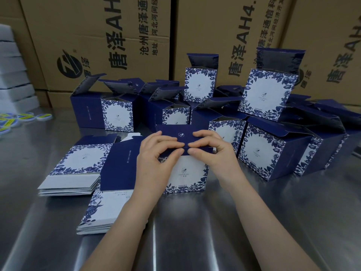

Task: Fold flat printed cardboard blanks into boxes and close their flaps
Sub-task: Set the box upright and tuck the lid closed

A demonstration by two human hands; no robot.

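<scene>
Cardboard box, navy on the sides with a white front panel bordered in blue floral print, is standing upright on the brushed-steel table, centre, near the person. Its navy lid flap is lying over the top.

Left hand and right hand are both clamping the flap's front edge. Fingers are curling over the top and thumbs are pressing from the front, tips nearly meeting at the middle. Cannot tell whether the tuck tab is going inside; the hands are covering it.

Handling, as judgement:
- Thin printed card, so probably light and hollow.
- Stiff along the scored creases, but the flat panels are likely denting easily.
- Coating is looking smooth, perhaps slippery.
- Safest hold is appearing to be at creased edges and corners, not mid-panel.

Surroundings:
- Left of the box, a far stack of flat blanks and a near stack of flat blanks are lying print-side up.
- Far and right, folded boxes with open lids are crowding the table, some sitting on others.
- Brown corrugated cartons with black lettering are walling off the far side.
- White foam slabs are sitting piled at far left.
- Round yellow-green labels are lying on the table at the left edge, near the slabs.
</scene>
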